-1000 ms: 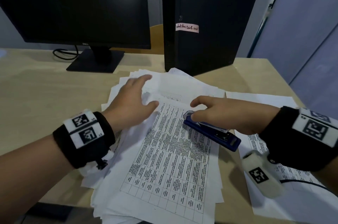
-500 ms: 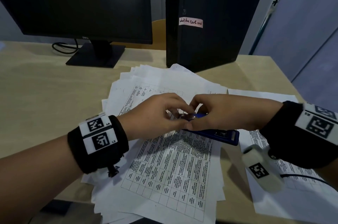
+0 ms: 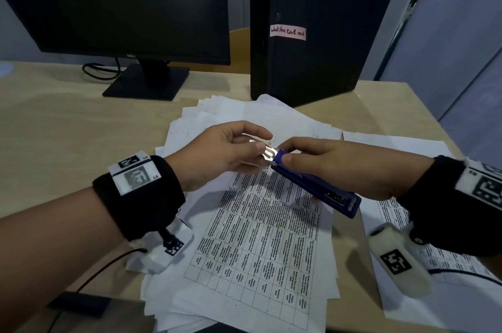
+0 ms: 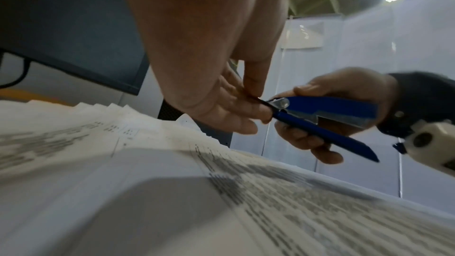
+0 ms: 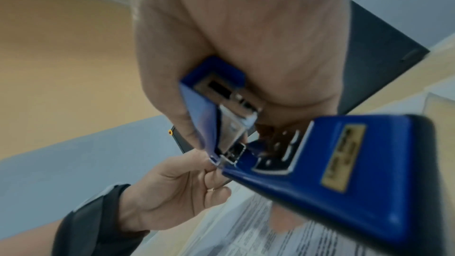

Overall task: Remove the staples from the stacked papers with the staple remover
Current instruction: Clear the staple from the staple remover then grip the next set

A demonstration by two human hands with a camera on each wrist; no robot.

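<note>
A blue staple remover [image 3: 315,186] with a metal front end is held in the air above the stacked papers [image 3: 260,237], its nose pointing left. My right hand [image 3: 288,153] grips its blue body, thumb on one side and fingers under it. My left hand [image 3: 260,148] pinches the shiny metal tip at the nose. The left wrist view shows the remover [image 4: 327,108] with its two blue arms spread apart and my left fingertips [image 4: 256,102] at its nose. In the right wrist view its metal jaws [image 5: 231,151] meet my left hand [image 5: 211,172]. I cannot make out any staple.
A dark monitor [image 3: 114,1] and a black computer tower [image 3: 320,28] stand at the back of the wooden desk [image 3: 68,142]. More printed sheets [image 3: 394,148] lie at the right. A cable [image 3: 100,71] loops near the monitor foot. The desk's front edge is close below.
My left hand left the papers and came across to the remover's nose. My right hand raised the remover off the stack, where it lay a second ago.
</note>
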